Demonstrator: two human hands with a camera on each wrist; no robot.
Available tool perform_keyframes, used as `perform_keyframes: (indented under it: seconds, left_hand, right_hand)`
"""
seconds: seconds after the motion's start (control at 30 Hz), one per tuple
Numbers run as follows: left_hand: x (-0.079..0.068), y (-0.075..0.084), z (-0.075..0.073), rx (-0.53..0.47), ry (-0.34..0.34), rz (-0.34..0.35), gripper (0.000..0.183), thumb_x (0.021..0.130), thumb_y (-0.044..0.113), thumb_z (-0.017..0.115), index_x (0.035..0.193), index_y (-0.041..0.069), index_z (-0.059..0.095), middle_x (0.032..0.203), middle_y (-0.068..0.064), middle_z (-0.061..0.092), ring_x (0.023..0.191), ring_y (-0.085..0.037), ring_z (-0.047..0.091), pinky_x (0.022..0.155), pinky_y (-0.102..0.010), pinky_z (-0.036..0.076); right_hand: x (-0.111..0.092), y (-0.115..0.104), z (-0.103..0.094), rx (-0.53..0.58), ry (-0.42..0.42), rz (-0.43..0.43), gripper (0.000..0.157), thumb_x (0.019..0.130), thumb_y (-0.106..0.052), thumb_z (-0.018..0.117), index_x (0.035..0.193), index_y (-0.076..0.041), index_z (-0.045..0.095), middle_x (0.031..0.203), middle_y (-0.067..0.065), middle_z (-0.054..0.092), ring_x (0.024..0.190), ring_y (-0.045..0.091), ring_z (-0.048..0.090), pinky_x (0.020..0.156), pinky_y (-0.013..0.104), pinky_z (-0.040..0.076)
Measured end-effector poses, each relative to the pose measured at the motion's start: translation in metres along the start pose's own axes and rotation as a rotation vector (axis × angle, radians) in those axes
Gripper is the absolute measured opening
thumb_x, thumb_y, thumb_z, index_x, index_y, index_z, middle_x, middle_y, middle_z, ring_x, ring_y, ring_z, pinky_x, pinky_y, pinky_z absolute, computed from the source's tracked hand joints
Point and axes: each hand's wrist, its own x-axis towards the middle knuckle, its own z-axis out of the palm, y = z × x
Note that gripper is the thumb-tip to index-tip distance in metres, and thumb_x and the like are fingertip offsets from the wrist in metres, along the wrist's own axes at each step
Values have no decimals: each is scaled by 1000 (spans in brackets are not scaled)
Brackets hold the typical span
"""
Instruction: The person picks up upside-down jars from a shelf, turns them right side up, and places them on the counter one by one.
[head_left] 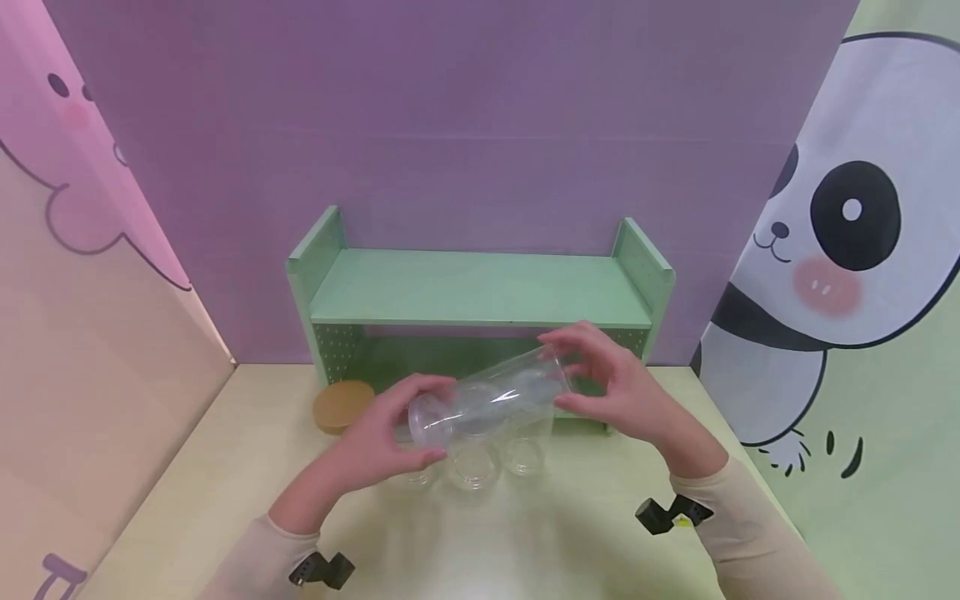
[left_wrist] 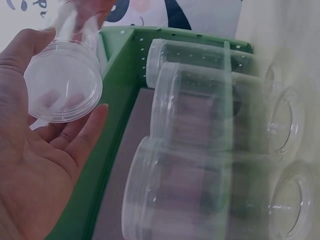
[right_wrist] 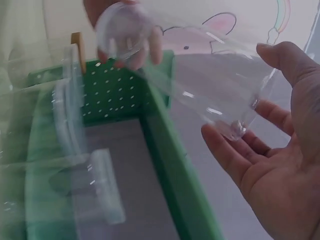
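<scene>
Both hands hold a clear cylindrical jar point(head_left: 495, 402) tilted in the air before the green shelf point(head_left: 480, 287), its right end higher. My left hand point(head_left: 378, 442) grips the lower end, thumb and fingers spread round the ribbed rim, as the left wrist view shows. At the raised end, my right hand point(head_left: 611, 387) has its thumb on one side and its fingers on the other. Below, three more clear jars stand on the table, among them a middle jar point(left_wrist: 192, 105) and a nearer one point(left_wrist: 175, 195); the held jar partly hides them in the head view.
A round tan lid point(head_left: 343, 406) is at the shelf's left front corner. The shelf has raised side panels and an upper board. Pale tabletop point(head_left: 225, 467) extends on both sides and in front. A purple backdrop point(head_left: 480, 125) and printed side panels enclose the table.
</scene>
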Motion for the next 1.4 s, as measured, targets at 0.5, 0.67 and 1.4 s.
perform_keyframes:
  seconds: [0.5, 0.67, 1.4]
  left_hand:
    - [3, 3, -15, -110, 25, 19, 76, 86, 7, 95, 154, 10, 59, 149, -1, 63, 132, -23, 63, 113, -41, 58]
    - [4, 4, -18, -131, 56, 33, 77, 85, 1, 94, 153, 6, 58, 148, -9, 64, 131, -29, 63, 112, -43, 58]
    - [17, 28, -14, -303, 103, 116, 75, 90, -2, 88, 157, 7, 57, 147, -11, 61, 119, -24, 65, 98, -28, 61]
  right_hand:
    - [-29, 32, 8, 116, 0, -11, 65, 87, 22, 77, 147, 10, 55, 144, 12, 55, 134, 22, 61, 114, 38, 57]
    - [-33, 32, 12, 120, -13, 10, 62, 91, 20, 76, 147, 8, 53, 145, 23, 53, 133, 33, 63, 114, 37, 57]
    - [-52, 29, 68, -4, -125, 119, 78, 91, -6, 90, 156, -3, 46, 146, 18, 60, 130, 32, 64, 113, 43, 57]
